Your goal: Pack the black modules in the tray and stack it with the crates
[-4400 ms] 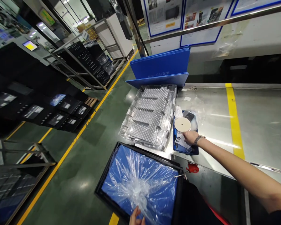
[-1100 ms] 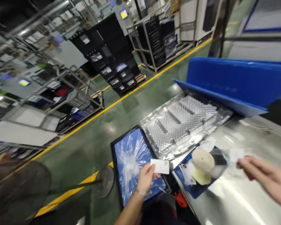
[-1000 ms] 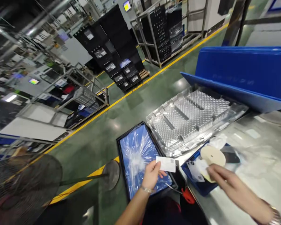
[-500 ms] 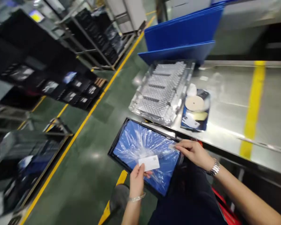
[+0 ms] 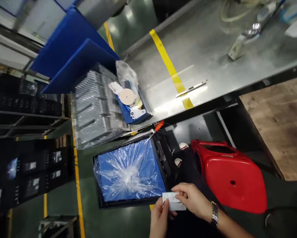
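My left hand (image 5: 159, 216) is closed on the left end of a small white card (image 5: 177, 207), its print too blurred to read. At the card's upper right, the fingers of my right hand (image 5: 194, 201) pinch it; whether a separate label lies on top I cannot tell. Both hands are just off the lower right corner of an open black box (image 5: 100, 200). Inside the box, clear plastic film (image 5: 128, 177) is gathered in a bunch over a blue surface. A screwdriver with an orange handle (image 5: 159, 125) lies by the box's upper right corner.
The metal workbench (image 5: 158, 79) bears stacked clear plastic trays (image 5: 89, 109), a blue bin (image 5: 128, 115) with a round beige disc, and a thin pen-like tool (image 5: 191, 89). A red stool (image 5: 235, 181) stands at right. Black cartons (image 5: 29, 178) are stacked at left.
My view has swung to the right. My right hand, which held a small clear piece by the box's edge, has come over to the card in my left hand. The card has left the film.
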The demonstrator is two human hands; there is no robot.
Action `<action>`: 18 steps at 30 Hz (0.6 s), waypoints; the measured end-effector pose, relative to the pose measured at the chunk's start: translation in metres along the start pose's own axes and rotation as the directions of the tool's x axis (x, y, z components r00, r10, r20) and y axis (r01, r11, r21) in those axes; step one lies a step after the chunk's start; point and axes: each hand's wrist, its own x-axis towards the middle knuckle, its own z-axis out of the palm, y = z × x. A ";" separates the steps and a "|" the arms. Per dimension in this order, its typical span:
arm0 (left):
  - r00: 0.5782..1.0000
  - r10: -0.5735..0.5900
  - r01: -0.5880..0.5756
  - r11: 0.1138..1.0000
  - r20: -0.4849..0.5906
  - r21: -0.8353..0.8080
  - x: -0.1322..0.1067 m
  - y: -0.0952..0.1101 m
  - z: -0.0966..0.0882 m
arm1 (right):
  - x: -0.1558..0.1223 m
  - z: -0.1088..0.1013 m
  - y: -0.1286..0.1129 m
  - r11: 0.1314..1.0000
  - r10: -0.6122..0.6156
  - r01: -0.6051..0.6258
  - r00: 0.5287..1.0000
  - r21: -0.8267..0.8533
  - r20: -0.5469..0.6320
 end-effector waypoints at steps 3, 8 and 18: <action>0.999 0.000 -0.008 0.977 0.036 0.214 0.022 -0.008 0.037 | 0.009 -0.039 0.046 0.999 0.031 -0.029 0.998 0.042 -0.048; 0.970 0.226 -0.157 0.857 -0.084 0.491 0.070 -0.031 0.089 | 0.040 -0.104 0.110 0.999 0.029 -0.033 0.981 -0.019 -0.193; 0.853 0.281 -0.036 0.873 -0.440 0.487 0.174 -0.080 0.114 | 0.070 -0.123 0.127 0.853 -0.326 0.147 0.900 -0.501 -0.290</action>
